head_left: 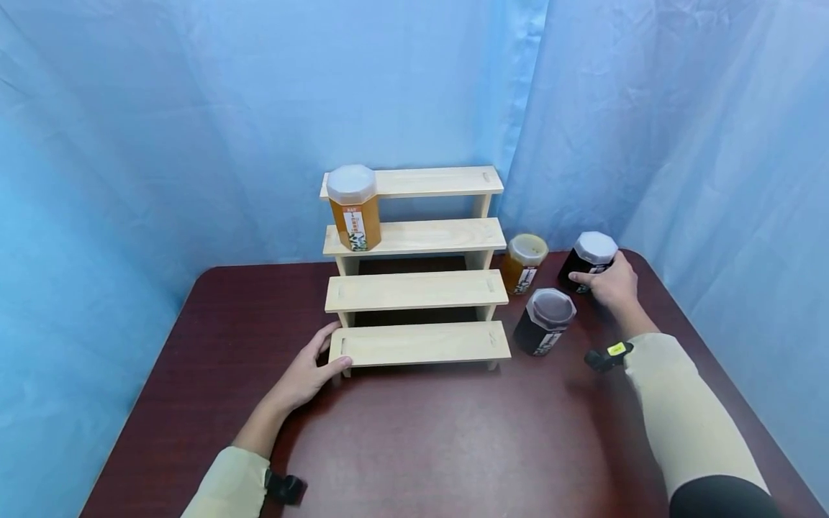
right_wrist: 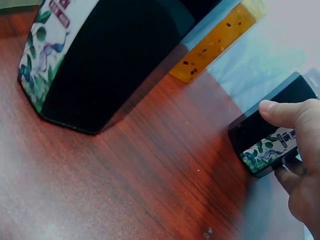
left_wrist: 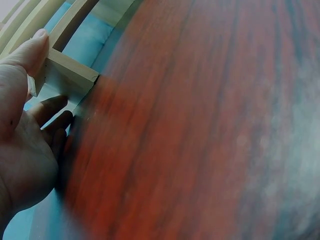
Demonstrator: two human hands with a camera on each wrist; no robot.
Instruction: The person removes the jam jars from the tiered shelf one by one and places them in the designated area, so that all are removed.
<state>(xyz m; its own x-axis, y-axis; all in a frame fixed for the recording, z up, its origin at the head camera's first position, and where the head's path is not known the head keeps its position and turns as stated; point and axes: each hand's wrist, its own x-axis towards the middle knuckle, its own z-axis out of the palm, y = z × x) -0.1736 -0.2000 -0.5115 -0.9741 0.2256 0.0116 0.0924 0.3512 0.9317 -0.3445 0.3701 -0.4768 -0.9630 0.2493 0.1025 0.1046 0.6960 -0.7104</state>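
Note:
A pale wooden stepped rack [head_left: 414, 344] stands at the middle of the table. My left hand [head_left: 315, 370] holds the left end of its lowest step, thumb over the front and fingers round the side; the left wrist view shows this thumb [left_wrist: 37, 52] against the wood. At the far right, my right hand [head_left: 614, 285] grips a dark jar [head_left: 566, 267] with a white lid, thumb across its side beside the label [right_wrist: 270, 147]. Another dark jar [head_left: 532, 334] and an amber jar [head_left: 512, 275] stand between that hand and the rack.
A larger-looking amber jar [head_left: 363, 221] with a white lid stands on the rack's second step from the top, at the left. Blue curtains [head_left: 259, 129] hang behind the dark red table [head_left: 453, 439] and along its sides.

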